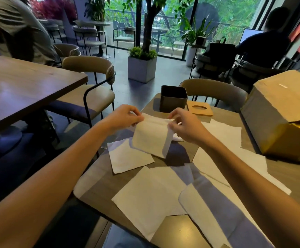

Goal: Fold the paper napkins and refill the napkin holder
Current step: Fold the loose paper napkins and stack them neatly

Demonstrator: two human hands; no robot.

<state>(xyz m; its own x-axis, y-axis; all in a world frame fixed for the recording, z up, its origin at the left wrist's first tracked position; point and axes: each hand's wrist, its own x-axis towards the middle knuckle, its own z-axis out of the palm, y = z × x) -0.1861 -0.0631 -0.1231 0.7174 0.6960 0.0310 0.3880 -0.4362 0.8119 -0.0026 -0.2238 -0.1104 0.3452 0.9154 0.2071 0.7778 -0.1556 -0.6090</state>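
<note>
A folded white paper napkin hangs in the air above the table, pinched at its top left corner by my left hand and at its top right corner by my right hand. Behind it, at the table's far edge, stands the dark square napkin holder, open at the top; its inside looks dark. Its wooden lid with an oval slot lies flat just right of it. Several unfolded white napkins lie spread over the wooden table, one of them under the held napkin.
A large cardboard box stands on the table's right side. A beige chair sits behind the table, another at the neighbouring table on the left. One person sits at far left, another at a laptop far right.
</note>
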